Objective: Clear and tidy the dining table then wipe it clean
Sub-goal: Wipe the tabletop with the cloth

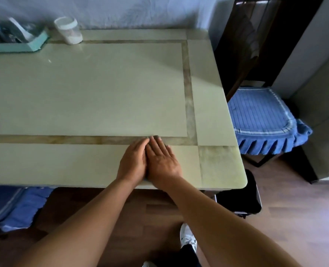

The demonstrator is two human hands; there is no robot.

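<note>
Your left hand (133, 160) & right hand (162, 160) lie flat, fingers spread, side by side on the table (82, 93) near its front edge. Grip pinches nothing; a cloth underneath can't be confirmed. Table's mostly cleared, so prob. wiping stage; next, sweep toward the jar (69, 30) & tray (15, 46) at back.

Table (82, 89); tray (15, 47), jar (69, 31), hands (150, 160)

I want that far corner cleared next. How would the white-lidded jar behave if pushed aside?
The jar looks upright and squat, so it probably slides rather than tips. The glossy table likely lets it skid easily. Its clear body seems partly filled, so probably moderately light.
</note>
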